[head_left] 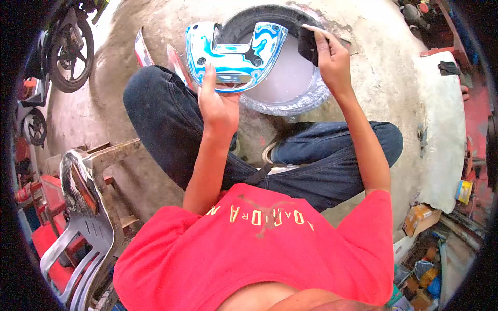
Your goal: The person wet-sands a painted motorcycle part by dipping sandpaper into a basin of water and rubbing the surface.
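My left hand grips a blue-and-white swirl-patterned motorcycle body panel by its lower edge, thumb on its front face. The panel is U-shaped with two prongs pointing away from me and dark screw holes. It is held up over the near left side of a round tyre-like basin of cloudy water. To the right, my right hand pinches a dark, thin sheet that looks like sandpaper between thumb and fingers. The sheet hangs over the basin's right side, apart from the panel.
Red-and-white panel pieces lie beyond my left knee. A metal chair-like frame stands at the lower left, and a motorcycle wheel at the upper left. A cardboard box and clutter are at the lower right.
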`<state>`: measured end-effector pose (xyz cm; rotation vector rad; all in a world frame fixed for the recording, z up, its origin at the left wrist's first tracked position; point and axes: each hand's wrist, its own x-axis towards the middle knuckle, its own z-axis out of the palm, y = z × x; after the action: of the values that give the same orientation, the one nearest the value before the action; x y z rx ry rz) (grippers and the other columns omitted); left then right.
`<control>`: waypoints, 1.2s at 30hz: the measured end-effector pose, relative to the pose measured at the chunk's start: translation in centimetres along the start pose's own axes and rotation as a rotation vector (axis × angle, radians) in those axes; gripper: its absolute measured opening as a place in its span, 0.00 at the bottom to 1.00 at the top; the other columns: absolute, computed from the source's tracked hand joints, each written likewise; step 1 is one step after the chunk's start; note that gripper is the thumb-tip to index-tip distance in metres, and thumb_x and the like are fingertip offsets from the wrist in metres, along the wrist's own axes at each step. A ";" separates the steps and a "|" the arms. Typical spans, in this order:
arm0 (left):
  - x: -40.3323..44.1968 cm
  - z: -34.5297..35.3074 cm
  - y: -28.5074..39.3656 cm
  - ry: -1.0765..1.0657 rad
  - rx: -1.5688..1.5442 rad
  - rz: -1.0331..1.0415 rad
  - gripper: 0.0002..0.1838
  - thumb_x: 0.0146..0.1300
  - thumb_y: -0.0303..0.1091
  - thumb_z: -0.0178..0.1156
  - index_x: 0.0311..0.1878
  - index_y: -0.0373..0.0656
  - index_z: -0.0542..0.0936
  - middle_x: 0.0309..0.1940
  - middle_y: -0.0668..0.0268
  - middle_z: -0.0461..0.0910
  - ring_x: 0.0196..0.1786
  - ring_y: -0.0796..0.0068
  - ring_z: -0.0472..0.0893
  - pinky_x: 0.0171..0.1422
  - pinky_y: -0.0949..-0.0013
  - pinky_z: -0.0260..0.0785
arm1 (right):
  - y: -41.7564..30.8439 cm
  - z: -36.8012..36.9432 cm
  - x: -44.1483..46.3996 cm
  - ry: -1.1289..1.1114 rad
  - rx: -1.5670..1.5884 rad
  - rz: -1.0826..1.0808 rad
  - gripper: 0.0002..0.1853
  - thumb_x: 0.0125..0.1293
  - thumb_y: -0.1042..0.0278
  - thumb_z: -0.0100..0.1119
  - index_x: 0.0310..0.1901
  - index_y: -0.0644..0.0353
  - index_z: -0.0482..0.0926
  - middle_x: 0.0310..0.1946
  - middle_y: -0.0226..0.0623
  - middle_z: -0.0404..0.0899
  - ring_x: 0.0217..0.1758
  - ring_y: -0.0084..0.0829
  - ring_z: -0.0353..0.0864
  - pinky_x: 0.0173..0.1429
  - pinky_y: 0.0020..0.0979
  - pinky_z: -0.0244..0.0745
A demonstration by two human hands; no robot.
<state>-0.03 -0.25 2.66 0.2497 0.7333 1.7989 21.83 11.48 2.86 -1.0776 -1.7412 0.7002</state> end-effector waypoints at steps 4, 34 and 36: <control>-0.1 0.4 -0.1 0.017 0.004 -0.012 0.18 0.79 0.42 0.50 0.65 0.43 0.71 0.56 0.60 0.79 0.56 0.63 0.82 0.58 0.52 0.78 | 7.6 1.0 0.2 -0.063 -0.044 0.175 0.15 0.78 0.59 0.52 0.52 0.57 0.86 0.38 0.42 0.88 0.40 0.28 0.84 0.46 0.32 0.77; 0.8 -1.2 -0.4 0.084 -0.017 -0.065 0.19 0.80 0.41 0.47 0.65 0.39 0.70 0.56 0.55 0.79 0.56 0.60 0.83 0.58 0.51 0.80 | 24.4 8.9 -3.3 -0.348 0.355 0.998 0.18 0.67 0.53 0.69 0.51 0.57 0.84 0.38 0.25 0.86 0.37 0.18 0.84 0.40 0.26 0.80; 0.8 -1.3 -0.4 0.084 -0.011 -0.076 0.20 0.80 0.41 0.47 0.65 0.38 0.70 0.56 0.55 0.79 0.56 0.59 0.82 0.58 0.51 0.79 | 21.0 6.3 0.0 -0.393 0.403 0.984 0.19 0.69 0.50 0.68 0.52 0.54 0.84 0.40 0.24 0.86 0.40 0.17 0.84 0.45 0.24 0.80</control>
<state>-0.66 0.13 1.25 0.1375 0.7820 1.7487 23.50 20.97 -16.84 -1.5504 -1.1853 1.8788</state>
